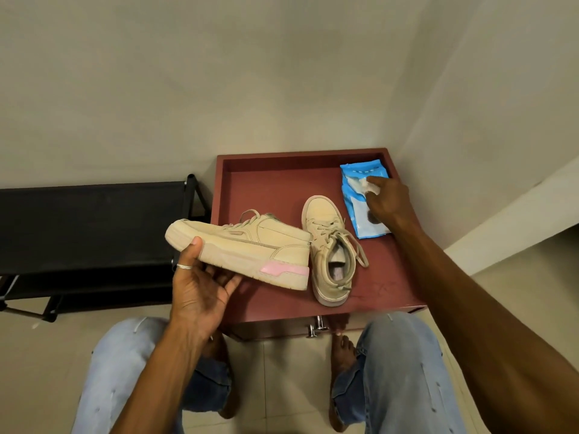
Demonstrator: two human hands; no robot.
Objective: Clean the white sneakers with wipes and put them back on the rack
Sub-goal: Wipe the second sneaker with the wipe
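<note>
A sneaker [250,242], cream with a pink patch at the heel of its sole, is held up over the left edge of the red surface [266,189], toe pointing left. The left hand [200,292] cups its sole, thumb curled over the sole's side. The second sneaker [329,255] stands on the surface just beside the first one's heel, toe pointing away. To its right lies a blue wipes pack [360,220], where the right hand [387,198] pinches a white wipe [365,183] at the opening. A black rack [87,227] stands left of the surface.
</note>
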